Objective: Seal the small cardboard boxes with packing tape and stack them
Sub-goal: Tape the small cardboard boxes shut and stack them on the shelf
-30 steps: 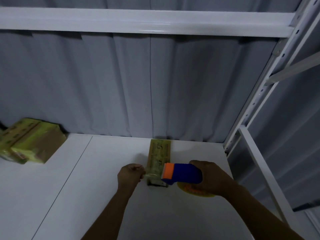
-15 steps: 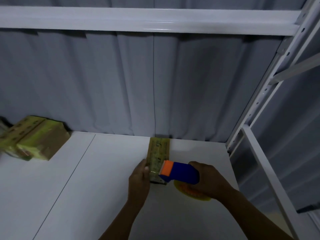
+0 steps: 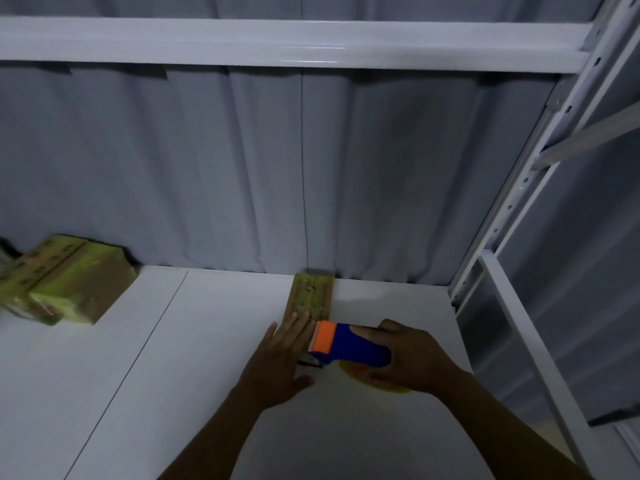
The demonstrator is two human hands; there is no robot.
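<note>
A small flat cardboard box [image 3: 311, 295] lies lengthwise on the white shelf [image 3: 173, 375], its far end at the grey curtain. My left hand [image 3: 282, 358] lies flat with straight fingers over the box's near end, pressing down on it. My right hand [image 3: 405, 358] grips a blue tape dispenser with an orange head [image 3: 346, 346], held just right of the left hand's fingers, over the box's near end. A yellow tape roll [image 3: 372, 379] shows under the dispenser, partly hidden by my right hand.
Taped cardboard boxes [image 3: 65, 285] sit stacked at the far left of the shelf against the curtain. A white shelf beam [image 3: 294, 43] runs overhead. A white rack upright [image 3: 519, 209] and sloping frame bars bound the right side.
My left hand went from pinching the tape end with curled fingers to lying flat on the box's near end. The dispenser stayed over the box's near end.
</note>
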